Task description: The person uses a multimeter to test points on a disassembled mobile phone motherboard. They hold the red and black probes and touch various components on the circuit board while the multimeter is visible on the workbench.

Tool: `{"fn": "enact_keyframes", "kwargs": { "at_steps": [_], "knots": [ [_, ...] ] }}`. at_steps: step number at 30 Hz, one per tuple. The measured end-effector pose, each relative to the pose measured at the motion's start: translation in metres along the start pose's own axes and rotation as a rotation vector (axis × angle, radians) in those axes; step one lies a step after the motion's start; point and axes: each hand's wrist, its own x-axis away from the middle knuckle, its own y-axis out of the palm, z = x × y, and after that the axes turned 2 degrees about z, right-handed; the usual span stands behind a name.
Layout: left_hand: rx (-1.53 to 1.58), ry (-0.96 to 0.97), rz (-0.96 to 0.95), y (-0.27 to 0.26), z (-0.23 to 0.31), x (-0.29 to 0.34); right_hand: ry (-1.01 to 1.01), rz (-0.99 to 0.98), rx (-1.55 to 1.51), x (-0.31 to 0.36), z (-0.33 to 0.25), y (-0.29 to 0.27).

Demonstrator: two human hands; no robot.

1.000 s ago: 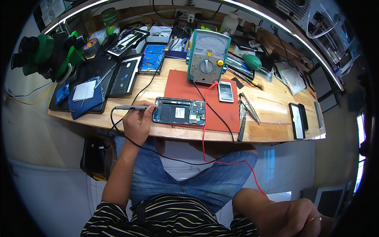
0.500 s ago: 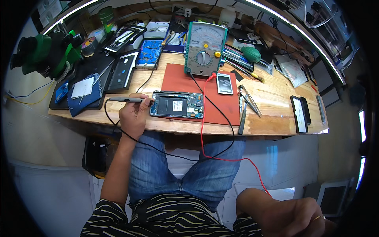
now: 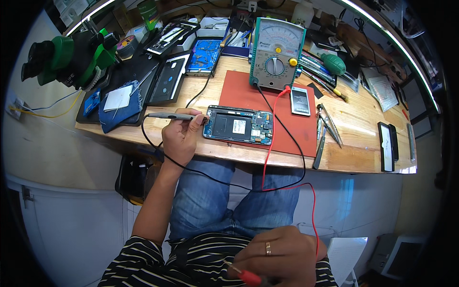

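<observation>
My left hand (image 3: 180, 142) is closed round a slim grey test probe (image 3: 168, 115), its tip at the left end of an opened phone (image 3: 239, 126) with a bare circuit board. A black lead (image 3: 210, 180) runs from the probe's back end across my lap to an analog multimeter (image 3: 278, 52). Low in front of my body, my right hand (image 3: 284, 253), wearing a ring, grips a red test probe (image 3: 249, 277) with a bare metal tip. Its red lead (image 3: 314, 210) goes up to the multimeter. The phone lies on a red mat (image 3: 296, 134).
Right of the multimeter lies a phone battery (image 3: 300, 101), with tweezers (image 3: 331, 125) beside it. A green microscope (image 3: 62, 62) stands at the left near a blue cloth (image 3: 112, 116). Farther right are a narrow black-and-white case (image 3: 386, 146) and a green air blower (image 3: 333, 64).
My right hand has swung left in front of my body, bringing the red probe into sight. The whole view has shifted, so the bench appears farther right. My left hand stays at the phone's left end.
</observation>
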Motion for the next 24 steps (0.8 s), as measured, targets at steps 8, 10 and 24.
{"fn": "enact_keyframes", "kwargs": {
  "at_steps": [8,10,24],
  "knots": [
    [0.11,-0.066,0.014,0.003,0.006,0.0,0.034,-0.045,0.128,-0.012,0.014,-0.036],
    [0.11,-0.085,0.019,0.005,0.006,0.002,0.079,-0.066,0.077,0.01,0.032,-0.049],
    [0.061,-0.037,-0.062,-0.004,0.008,0.0,0.684,0.95,0.197,0.079,0.121,-0.048]
  ]
}}
